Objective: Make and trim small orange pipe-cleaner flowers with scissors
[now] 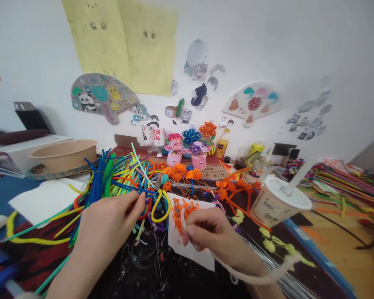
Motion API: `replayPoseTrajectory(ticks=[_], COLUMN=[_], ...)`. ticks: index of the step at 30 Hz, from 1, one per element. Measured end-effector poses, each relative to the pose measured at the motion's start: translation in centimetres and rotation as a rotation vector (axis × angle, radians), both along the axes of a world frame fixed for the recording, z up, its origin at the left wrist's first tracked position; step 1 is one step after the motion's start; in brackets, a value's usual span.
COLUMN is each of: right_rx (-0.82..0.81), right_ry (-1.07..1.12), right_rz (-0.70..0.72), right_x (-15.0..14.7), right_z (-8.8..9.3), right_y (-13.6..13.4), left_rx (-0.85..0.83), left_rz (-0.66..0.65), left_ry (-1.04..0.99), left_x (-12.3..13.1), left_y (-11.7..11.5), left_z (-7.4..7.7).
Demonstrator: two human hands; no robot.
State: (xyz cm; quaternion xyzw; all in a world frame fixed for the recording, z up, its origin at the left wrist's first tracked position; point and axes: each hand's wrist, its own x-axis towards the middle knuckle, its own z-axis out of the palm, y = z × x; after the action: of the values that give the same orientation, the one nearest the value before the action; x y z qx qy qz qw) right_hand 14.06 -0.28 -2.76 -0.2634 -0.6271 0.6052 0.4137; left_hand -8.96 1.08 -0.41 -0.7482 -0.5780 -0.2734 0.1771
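My right hand pinches a pale, whitish-pink pipe cleaner. One end of it pokes up at the fingertips, and the long tail passes under the wrist and curves out to the right. Behind these fingers lies a white sheet with small orange scraps on it. My left hand is closed, thumb and index finger pressed together, above the front of a pile of coloured pipe cleaners. What its fingertips hold, if anything, is too small to make out. A yellow loop lies between the hands.
Orange pipe-cleaner flowers lie behind the hands, with finished flower pots farther back. A lidded paper cup with a straw stands at right, beside thin metal wires. A beige bowl sits at left; more pipe cleaners lie far right.
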Motion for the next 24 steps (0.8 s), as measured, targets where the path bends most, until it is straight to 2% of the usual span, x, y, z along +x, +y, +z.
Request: replayPoseTrajectory(ticks=[2,7,10,14,20,24], right_rx=[-0.018,-0.036,-0.021,0.039,0.136,0.147], right_ry=[0.027,-0.012,-0.058,-0.140,-0.258,-0.290], right_rz=[0.000,-0.001,-0.015,-0.048,-0.111,-0.124], right_x=[0.0,-0.2,-0.3,-0.4,-0.4,-0.5], right_z=[0.2,0.3,0.3,0.4,0.3,0.2], right_y=[0.1,0.2,0.3,0.4,0.5,0.3], left_rx=[0.003,0.027,0.027,0.037,0.000,0.087], left_rz=[-0.054,-0.455,-0.587,-0.638,-0.635,-0.592], left_ry=[0.009,-0.256,-0.287,-0.278,-0.217,-0.078], left_x=[0.5,2.8,3.9,4.2,4.2,4.9], left_y=[-0.2,-1.3,-1.8,-1.8,-1.7,-1.8], left_z=[0.1,0.8,0.7,0.1,-0.4,-0.5])
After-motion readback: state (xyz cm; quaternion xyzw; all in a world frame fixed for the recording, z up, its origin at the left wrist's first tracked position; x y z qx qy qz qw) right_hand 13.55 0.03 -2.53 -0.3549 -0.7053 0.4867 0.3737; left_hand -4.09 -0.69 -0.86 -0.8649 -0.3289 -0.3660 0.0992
